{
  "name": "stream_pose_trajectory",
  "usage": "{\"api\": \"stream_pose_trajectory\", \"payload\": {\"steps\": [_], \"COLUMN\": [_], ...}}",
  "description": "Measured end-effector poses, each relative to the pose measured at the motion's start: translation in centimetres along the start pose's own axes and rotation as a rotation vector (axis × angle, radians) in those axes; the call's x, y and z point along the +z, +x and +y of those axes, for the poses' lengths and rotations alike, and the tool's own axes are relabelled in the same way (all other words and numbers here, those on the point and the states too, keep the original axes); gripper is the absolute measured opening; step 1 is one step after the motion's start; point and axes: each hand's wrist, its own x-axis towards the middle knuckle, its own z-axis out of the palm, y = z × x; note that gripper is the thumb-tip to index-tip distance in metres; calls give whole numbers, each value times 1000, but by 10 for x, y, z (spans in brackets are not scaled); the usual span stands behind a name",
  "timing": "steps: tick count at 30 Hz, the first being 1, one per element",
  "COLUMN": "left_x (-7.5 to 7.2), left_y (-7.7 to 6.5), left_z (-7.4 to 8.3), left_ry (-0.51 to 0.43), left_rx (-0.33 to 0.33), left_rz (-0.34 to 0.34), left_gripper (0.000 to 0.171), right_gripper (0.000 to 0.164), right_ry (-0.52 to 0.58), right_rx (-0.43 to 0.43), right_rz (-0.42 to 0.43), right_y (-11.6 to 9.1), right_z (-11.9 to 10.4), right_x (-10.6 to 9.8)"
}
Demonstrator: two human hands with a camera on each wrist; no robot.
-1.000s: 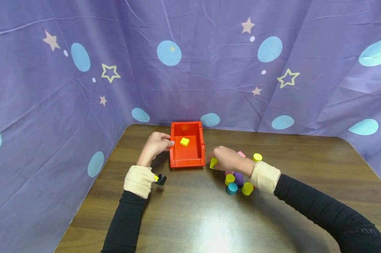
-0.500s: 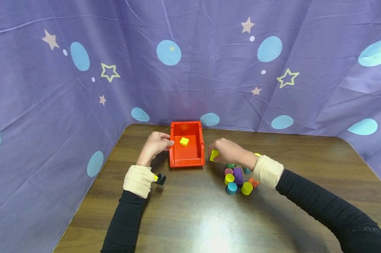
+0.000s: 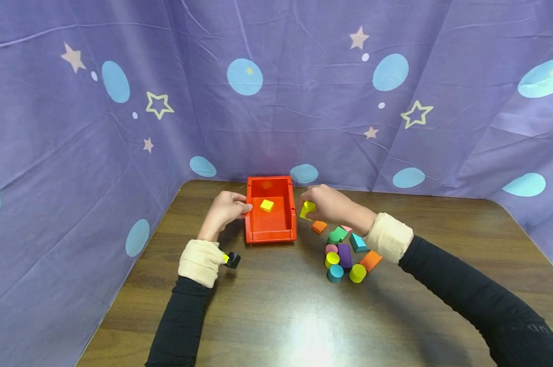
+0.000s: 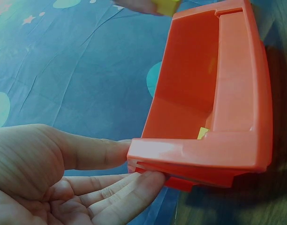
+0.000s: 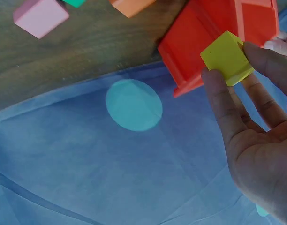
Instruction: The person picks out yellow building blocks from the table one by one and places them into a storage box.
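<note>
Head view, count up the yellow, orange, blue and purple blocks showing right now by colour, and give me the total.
Yellow blocks: 4, including one in the red bin and one in the right hand
Orange blocks: 2
Blue blocks: 2
Purple blocks: 1
Total visible: 9

Red bin [image 3: 272, 236], open-topped, upright, left rim pinched by left hand [image 3: 227, 209], small yellow block [image 3: 266, 205] lying on its floor; second yellow block [image 5: 225, 54], pinched by right hand [image 3: 327, 203], raised beside the bin's right side.
</note>
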Motion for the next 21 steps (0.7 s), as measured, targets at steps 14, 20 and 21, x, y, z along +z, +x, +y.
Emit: {"api": "stream_pose_trajectory", "payload": {"steps": [14, 20, 21], "left_x": [-1, -2, -2], "left_y": [0, -1, -1], "left_z": [0, 1, 2], "left_ry": [26, 37, 42], "left_rx": [-8, -9, -8], "left_rz": [10, 11, 11], "left_gripper": [38, 38, 38], "right_gripper": [20, 20, 20], "right_ry": [-11, -12, -13], "right_rx": [-43, -41, -37], "right_rz": [74, 67, 63], "right_y": [20, 30, 32], "right_z": [-11, -19, -20], "right_x": [-16, -20, -20]}}
